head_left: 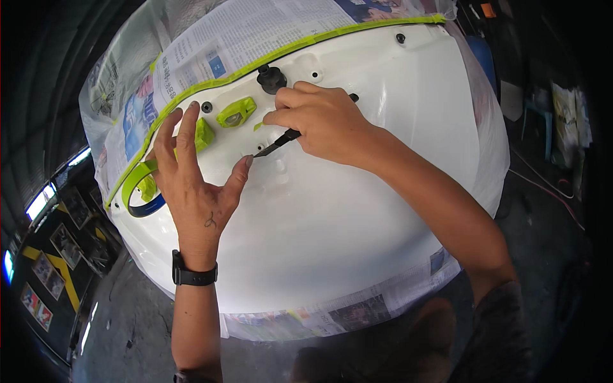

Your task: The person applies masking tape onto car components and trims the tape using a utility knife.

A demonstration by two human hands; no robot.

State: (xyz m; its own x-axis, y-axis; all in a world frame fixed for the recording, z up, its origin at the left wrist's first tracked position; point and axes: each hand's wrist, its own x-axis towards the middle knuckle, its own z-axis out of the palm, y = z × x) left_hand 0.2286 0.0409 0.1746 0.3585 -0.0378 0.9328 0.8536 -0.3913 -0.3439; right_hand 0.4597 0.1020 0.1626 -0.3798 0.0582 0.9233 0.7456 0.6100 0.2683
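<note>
Presently the right hand grasps a knife; left of this knife, whether left hand holds tape, I cannot tell.

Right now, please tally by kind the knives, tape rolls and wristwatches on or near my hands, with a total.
Knife: 1
Tape roll: 1
Wristwatch: 1
Total: 3

From my remote feed I take this for a paint or bodywork workshop: newspaper, green tape and plastic sheeting mask a large white panel. Ribbed dark walling stands left; cords or hoses trail over grey floor at right.
</note>
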